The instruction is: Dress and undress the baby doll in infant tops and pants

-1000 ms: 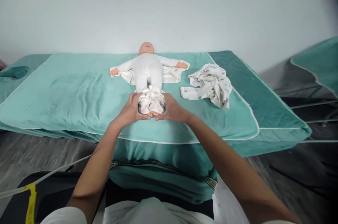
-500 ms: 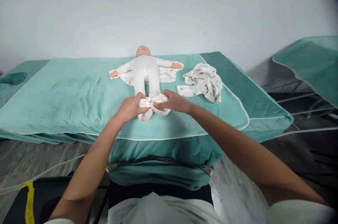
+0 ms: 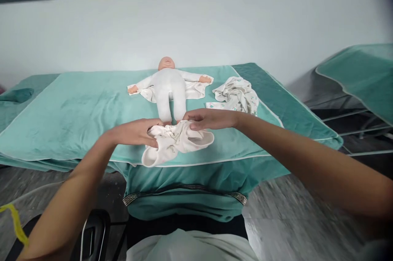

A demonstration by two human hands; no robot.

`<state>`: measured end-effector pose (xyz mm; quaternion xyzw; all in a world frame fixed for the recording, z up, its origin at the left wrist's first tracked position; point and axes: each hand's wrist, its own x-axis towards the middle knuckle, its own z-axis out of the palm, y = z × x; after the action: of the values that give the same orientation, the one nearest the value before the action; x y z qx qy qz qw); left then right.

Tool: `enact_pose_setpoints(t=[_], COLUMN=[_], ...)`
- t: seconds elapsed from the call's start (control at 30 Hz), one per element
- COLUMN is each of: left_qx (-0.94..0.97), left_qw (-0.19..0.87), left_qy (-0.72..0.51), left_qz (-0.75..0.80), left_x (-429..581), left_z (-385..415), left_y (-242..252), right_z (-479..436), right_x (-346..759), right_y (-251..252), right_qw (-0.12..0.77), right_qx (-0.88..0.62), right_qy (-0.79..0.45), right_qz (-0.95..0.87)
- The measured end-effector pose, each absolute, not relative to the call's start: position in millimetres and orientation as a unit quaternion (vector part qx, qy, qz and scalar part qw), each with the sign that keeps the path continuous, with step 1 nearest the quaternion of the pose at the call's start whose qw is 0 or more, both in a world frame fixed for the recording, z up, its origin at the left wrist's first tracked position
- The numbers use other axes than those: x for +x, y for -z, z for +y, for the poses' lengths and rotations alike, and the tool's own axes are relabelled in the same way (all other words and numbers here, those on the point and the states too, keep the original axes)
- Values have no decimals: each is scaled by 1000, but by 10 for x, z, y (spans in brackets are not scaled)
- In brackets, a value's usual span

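A baby doll (image 3: 170,82) with a white cloth body lies on its back, feet towards me. White printed baby pants (image 3: 181,141) are bunched at its feet, their two wide openings facing me. My left hand (image 3: 140,131) is closed on the left side of the pants, thumb on top. With fingers bent over the cloth beside the other foot, my right hand (image 3: 210,119) grips the right side. Both feet are largely hidden by my hands and the cloth. Beneath the doll's arms and back a white baby top (image 3: 195,89) is spread out.
A crumpled white printed cloth (image 3: 236,94) lies right of the doll. Everything rests on a bed with a green cover (image 3: 82,109), against a white wall (image 3: 196,27). Another green-covered bed (image 3: 362,72) is at the right. A black chair (image 3: 100,228) stands low at the left.
The pants, gathered tightly at the feet before, are now spread wider and nearer the bed's front edge. My hands have moved apart, and the doll's lower legs show more.
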<state>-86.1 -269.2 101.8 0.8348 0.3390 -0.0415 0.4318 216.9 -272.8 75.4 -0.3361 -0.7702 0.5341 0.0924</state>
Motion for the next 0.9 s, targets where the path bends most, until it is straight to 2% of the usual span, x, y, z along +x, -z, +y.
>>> enact_pose_setpoints(t=[0.17, 0.3, 0.4, 0.53, 0.67, 0.77, 0.9], left_qx=[869, 882, 876, 816, 786, 802, 836], left_qw=[299, 204, 180, 217, 255, 230, 146], left_qy=[125, 98, -34, -258, -355, -321, -228], left_qz=[374, 414, 445, 469, 438, 448, 477], left_x=[-831, -803, -743, -602, -529, -579, -754], left_z=[-2634, -2577, -2582, -2669, -2783, -2823, -2759], left_y=[-1640, -1893, -1968, -2002, -2041, -2120, -2196], right_z=[-2663, -2601, -2552, -2587, -2730, -2796, -2700], right_x=[1943, 1788, 1729, 1666, 1650, 1714, 1955], right_y=[-1398, -1763, -1922, -2086, -2206, -2267, -2307], right_qw=[13, 31, 108, 213, 280, 308, 313], right_qx=[-366, -377, -379, -356, -317, -328, -389], right_qy=[-361, -285, -269, -305, -361, -354, -315], right_qz=[-858, -881, -879, -857, -831, -820, -807])
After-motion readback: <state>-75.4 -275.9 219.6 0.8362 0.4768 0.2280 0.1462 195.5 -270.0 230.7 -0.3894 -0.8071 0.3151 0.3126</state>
